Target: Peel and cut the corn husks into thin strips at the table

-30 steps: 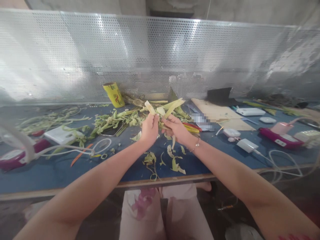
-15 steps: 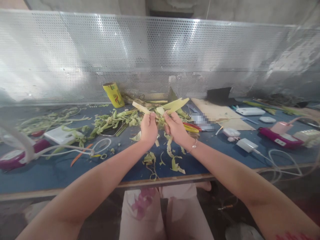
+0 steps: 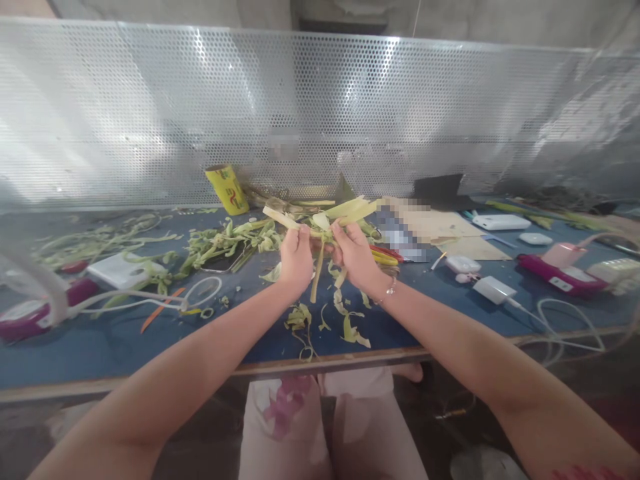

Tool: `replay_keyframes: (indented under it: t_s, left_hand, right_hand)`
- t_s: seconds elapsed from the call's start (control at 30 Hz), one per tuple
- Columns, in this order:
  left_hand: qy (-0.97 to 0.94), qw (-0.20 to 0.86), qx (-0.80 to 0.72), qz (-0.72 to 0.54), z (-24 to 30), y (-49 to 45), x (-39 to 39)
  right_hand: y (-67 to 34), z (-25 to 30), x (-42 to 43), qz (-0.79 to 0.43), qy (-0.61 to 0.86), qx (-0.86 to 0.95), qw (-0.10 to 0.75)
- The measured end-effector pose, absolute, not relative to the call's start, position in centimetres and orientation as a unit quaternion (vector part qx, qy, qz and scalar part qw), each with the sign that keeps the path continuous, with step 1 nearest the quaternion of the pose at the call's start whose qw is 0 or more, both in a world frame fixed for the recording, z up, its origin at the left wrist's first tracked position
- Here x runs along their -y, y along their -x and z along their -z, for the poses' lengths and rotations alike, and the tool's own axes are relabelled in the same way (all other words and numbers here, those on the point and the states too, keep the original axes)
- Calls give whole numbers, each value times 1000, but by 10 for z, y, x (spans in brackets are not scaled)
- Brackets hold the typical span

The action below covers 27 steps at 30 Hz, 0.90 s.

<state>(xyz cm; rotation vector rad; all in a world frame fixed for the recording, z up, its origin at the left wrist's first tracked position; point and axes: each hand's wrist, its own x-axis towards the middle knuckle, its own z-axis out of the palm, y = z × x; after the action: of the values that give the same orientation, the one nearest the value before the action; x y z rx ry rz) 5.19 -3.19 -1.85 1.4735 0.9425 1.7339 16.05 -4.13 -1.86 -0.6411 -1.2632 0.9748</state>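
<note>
My left hand (image 3: pixel 296 260) is closed on one end of some folded pale yellow-green leaf strips (image 3: pixel 281 217), thumb on top. One strip end sticks out up and left beyond that hand. My right hand (image 3: pixel 354 259) pinches the other side of the same bundle, where a broader leaf blade (image 3: pixel 356 209) points up and right. Between the two hands a narrow leaf strip (image 3: pixel 317 275) hangs down. How the strips cross inside the fingers is hidden. Below lie loose leaf scraps (image 3: pixel 356 331) on the blue tabletop (image 3: pixel 265 340).
Curled green plant pieces (image 3: pixel 225 243) lie left, beside a leaning yellow tube (image 3: pixel 228 190). Red and yellow tool handles (image 3: pixel 384 255) sit right of my hand. Purple power strips (image 3: pixel 563 277), white cables (image 3: pixel 575 327) and chargers (image 3: pixel 494 291) flank the work. A perforated metal panel (image 3: pixel 320 100) stands behind.
A longer narrow strip now hangs down between my hands. The leaf blade at the right looks split into several pieces. Both hands have stayed nearly in place.
</note>
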Motion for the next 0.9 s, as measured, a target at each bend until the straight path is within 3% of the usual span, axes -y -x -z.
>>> replay_keyframes:
  t_s: [0.37,0.53,0.73,0.9]
  left_hand:
    - [-621,267,-370,-638,23,-46,27]
    - [-626,324,-354,-615,21,-47,27]
    - [-612,437,-349,-558,14,-42,23]
    - [-623,455,-332,-542,13,-35,16]
  right_hand:
    - [-159,16,43,-437,338,527,645]
    - [-171,16,38,-416,338,582,612]
    - [-181,12,33,-499,291,577,578]
    - [-190,13,27,-538,306,562,549]
